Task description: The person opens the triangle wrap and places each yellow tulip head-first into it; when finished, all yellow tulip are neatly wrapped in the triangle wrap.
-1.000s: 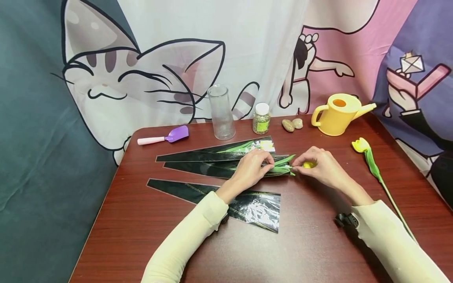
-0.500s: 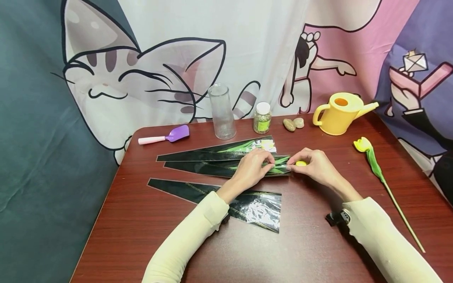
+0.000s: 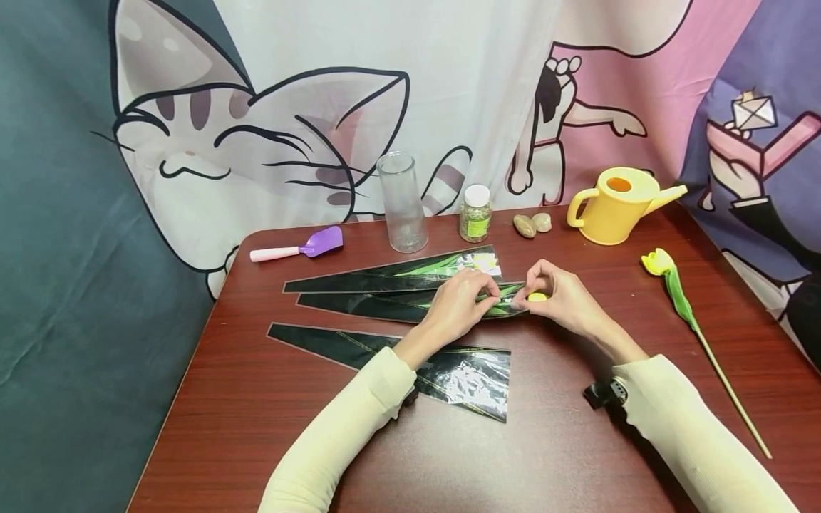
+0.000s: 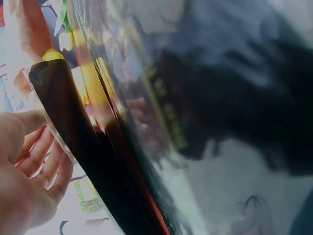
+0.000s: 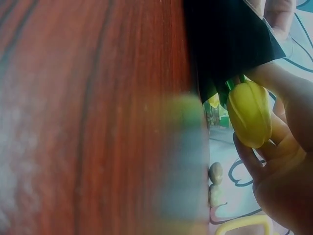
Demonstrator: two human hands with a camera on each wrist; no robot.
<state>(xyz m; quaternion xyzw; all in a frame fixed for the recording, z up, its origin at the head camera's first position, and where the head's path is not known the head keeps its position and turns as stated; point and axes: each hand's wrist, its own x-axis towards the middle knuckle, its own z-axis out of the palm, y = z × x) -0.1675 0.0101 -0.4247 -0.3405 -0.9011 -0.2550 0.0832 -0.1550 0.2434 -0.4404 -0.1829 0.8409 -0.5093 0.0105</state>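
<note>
Counter (image 3: 564,456): I see dark red wood grain, carrying everything below.

Empty sleeve (image 3: 410,367): black-and-clear wrapper, flat, nearest me.

Middle sleeve (image 3: 385,305): lies between the empty one and a third filled sleeve (image 3: 410,274); green leaves show at its mouth.

Left hand (image 3: 457,308): I see its fingers (image 4: 46,156) curled, pinching the middle sleeve's open end.

Right hand (image 3: 564,299): fingers (image 5: 288,147) curled round the yellow tulip head (image 5: 249,113), held right at the sleeve mouth.

Loose tulip (image 3: 670,285): lies well apart, right.

Watering can (image 3: 616,205), glass cylinder (image 3: 401,203), jar (image 3: 475,213), trowel (image 3: 301,246), stones (image 3: 531,224): along the far edge.
</note>
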